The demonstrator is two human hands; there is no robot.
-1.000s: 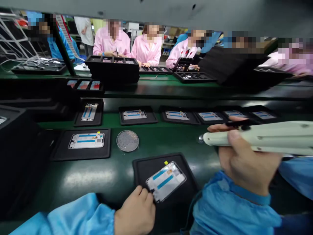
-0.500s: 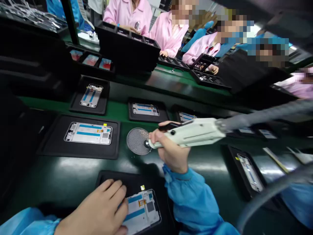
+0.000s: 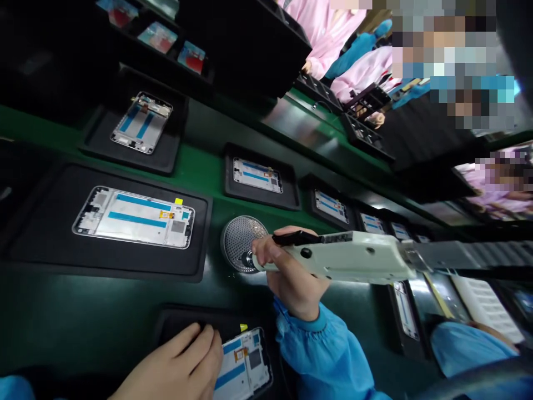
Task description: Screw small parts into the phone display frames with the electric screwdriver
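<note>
My right hand point(image 3: 291, 280) is clamped around the front of a white electric screwdriver point(image 3: 353, 260), thumb on top and fingers curled beneath. The tool lies nearly level, and its metal tip touches the near edge of a round mesh dish point(image 3: 239, 239) on the dark green bench point(image 3: 62, 311). I cannot tell whether the tip has anything on it.

My left hand point(image 3: 175, 366) lies low in the view with its fingers loose and slightly apart, gripping nothing. The fingertips rest on the left edge of a phone frame point(image 3: 245, 364), which sits in a black tray point(image 3: 183, 325) just in front of me, partly cut off by the picture's lower edge.

My blue sleeve point(image 3: 325, 355) crosses just to the right of that frame. To the left of the dish is a second frame point(image 3: 133, 216) in a wider tray point(image 3: 41, 244). More trayed frames point(image 3: 256, 175) run along the green belt point(image 3: 195, 166) beyond. People in pink coats point(image 3: 333, 33) work on the far side.
</note>
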